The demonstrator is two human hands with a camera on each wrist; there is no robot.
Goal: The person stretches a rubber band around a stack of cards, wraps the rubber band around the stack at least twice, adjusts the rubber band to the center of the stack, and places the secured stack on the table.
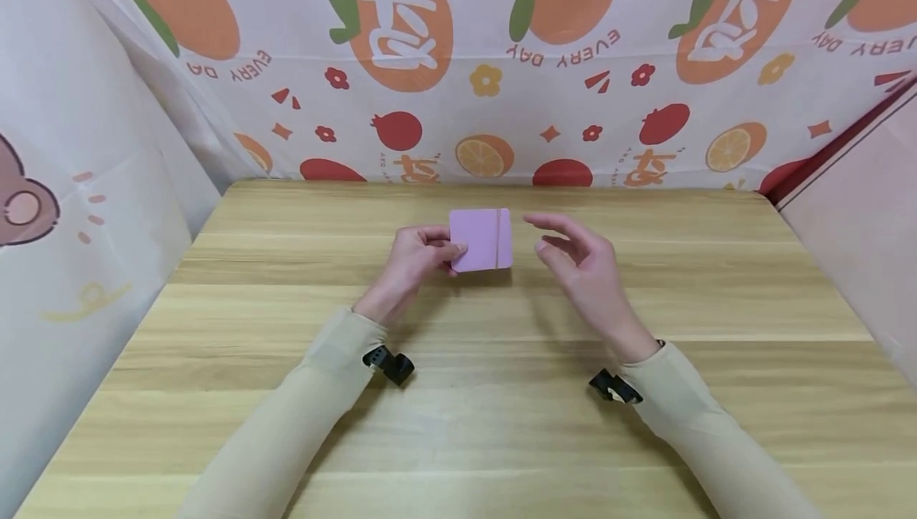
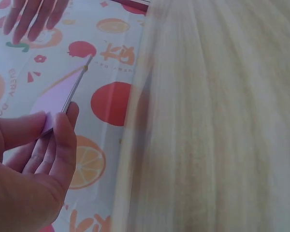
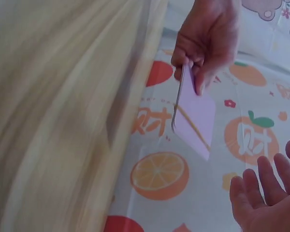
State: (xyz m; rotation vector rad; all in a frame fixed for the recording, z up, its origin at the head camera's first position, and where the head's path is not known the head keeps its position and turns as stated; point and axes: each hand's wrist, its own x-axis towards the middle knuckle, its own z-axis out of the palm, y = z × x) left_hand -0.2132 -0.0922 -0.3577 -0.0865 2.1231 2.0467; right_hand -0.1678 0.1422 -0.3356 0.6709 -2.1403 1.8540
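A thin, square pink-purple pad with rounded corners (image 1: 476, 236) is held up above the table, with a narrow tan band (image 1: 497, 240) running across it near its right edge. My left hand (image 1: 411, 260) pinches its left side, thumb on the face towards me and fingers behind. In the left wrist view the pad (image 2: 60, 96) appears nearly edge-on and slim. Just to the right, my right hand (image 1: 587, 268) hovers with fingers spread and lightly bent, apart from the pad and holding nothing. The right wrist view shows the band crossing the pad (image 3: 198, 118) near its free end.
Beneath both arms lies a wood-grain table (image 1: 458, 423). A white curtain printed with fruit (image 1: 501, 121) hangs along its far edge, and a pale cloth (image 1: 79, 185) hangs at the left. Both wrists wear a black strap with a small device (image 1: 390, 365).
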